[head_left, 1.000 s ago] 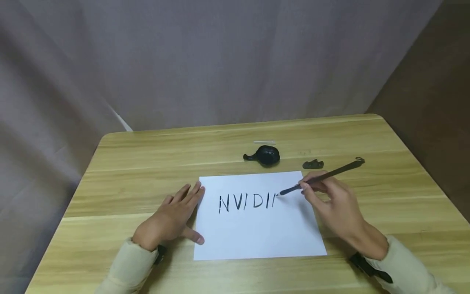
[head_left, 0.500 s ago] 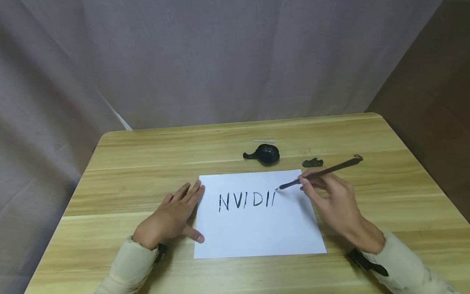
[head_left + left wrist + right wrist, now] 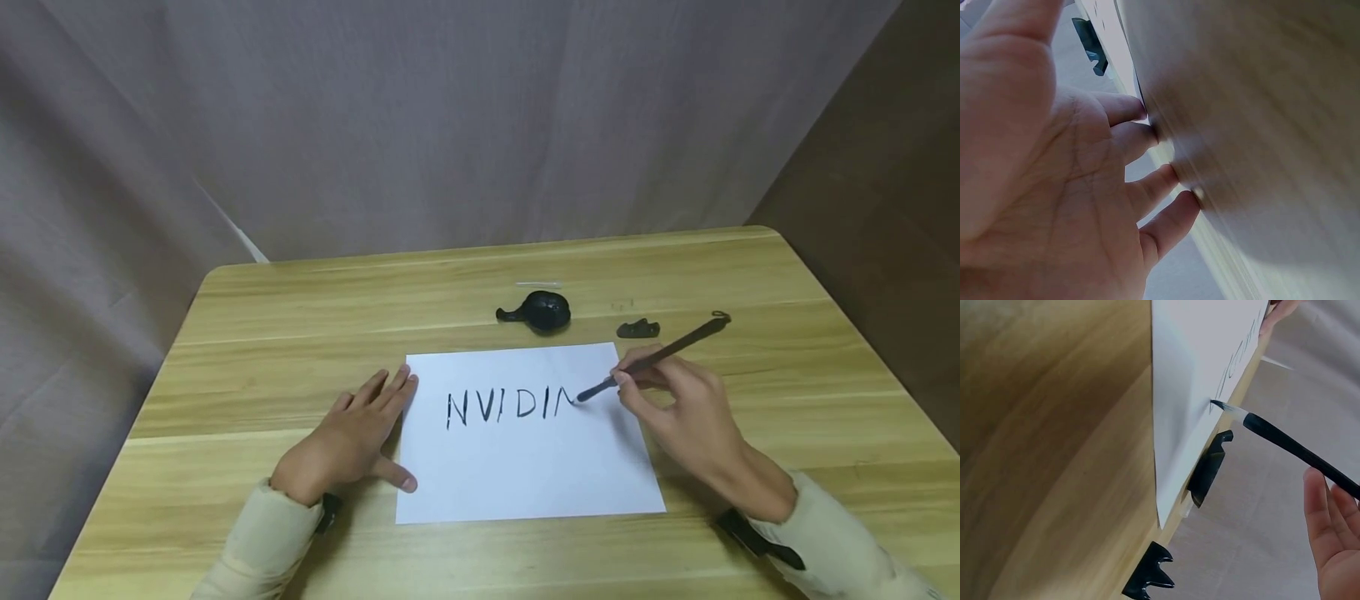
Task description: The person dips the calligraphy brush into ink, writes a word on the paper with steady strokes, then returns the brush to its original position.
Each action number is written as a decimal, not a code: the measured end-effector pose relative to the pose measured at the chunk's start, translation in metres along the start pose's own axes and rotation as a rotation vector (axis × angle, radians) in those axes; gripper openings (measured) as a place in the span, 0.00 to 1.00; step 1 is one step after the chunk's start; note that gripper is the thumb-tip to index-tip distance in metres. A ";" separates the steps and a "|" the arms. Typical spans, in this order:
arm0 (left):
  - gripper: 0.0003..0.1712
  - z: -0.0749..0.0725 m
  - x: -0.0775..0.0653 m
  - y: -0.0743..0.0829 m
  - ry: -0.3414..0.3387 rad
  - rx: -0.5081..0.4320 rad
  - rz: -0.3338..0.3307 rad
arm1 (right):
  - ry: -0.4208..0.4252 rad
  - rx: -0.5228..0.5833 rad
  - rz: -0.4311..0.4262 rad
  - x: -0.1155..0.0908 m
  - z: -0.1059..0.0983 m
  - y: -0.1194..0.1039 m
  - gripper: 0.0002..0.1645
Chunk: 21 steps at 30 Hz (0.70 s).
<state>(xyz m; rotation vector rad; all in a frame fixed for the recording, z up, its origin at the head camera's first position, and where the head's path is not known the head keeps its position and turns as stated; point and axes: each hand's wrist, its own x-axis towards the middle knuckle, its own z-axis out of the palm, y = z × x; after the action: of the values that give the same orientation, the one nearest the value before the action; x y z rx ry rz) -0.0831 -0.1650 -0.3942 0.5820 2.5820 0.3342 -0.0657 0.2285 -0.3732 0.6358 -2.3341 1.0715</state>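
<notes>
A white sheet of paper [image 3: 517, 471] lies on the wooden table, with black brushed strokes reading "NVIDI" and a further peaked stroke. My right hand [image 3: 693, 421] pinches a dark writing brush [image 3: 660, 354] over the sheet's right part. In the right wrist view the dark tip of the brush [image 3: 1272, 434] meets the paper at the end of the lettering. My left hand [image 3: 348, 437] rests at the sheet's left edge, fingers spread, fingertips and thumb on the paper's margin. The left wrist view shows its fingertips [image 3: 1163, 178] down against the surface.
Behind the paper sits a black gourd-shaped ink dish [image 3: 546, 312] with a thin clear stick [image 3: 538, 284] beyond it. A small dark brush rest [image 3: 638, 328] with humps stands on the right, near my right hand. Grey curtain [image 3: 450, 125] hangs behind the wooden table [image 3: 262, 333].
The brush lifted to the top of the last slanted stroke, then came down to the right, leaving a new black line. The left hand stayed in place on the paper.
</notes>
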 end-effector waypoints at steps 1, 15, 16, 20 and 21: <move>0.81 0.000 0.000 0.000 -0.001 0.001 -0.001 | 0.001 -0.007 -0.012 -0.001 -0.001 0.000 0.15; 0.83 0.005 -0.001 -0.004 -0.004 0.019 -0.009 | 0.040 -0.002 -0.032 -0.003 0.000 -0.004 0.20; 0.83 0.004 0.000 -0.004 -0.002 0.021 -0.008 | 0.043 0.003 -0.027 -0.002 0.001 -0.003 0.19; 0.82 0.003 0.001 -0.003 0.008 0.023 0.000 | 0.043 0.032 -0.008 0.000 0.005 -0.002 0.19; 0.82 0.002 0.001 -0.003 0.010 0.022 0.003 | 0.043 0.040 -0.006 0.001 0.006 -0.001 0.20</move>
<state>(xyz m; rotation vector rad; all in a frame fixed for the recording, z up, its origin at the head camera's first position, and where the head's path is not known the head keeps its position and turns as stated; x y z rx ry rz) -0.0841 -0.1671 -0.3974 0.5929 2.5980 0.3108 -0.0672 0.2230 -0.3754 0.6283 -2.2778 1.1210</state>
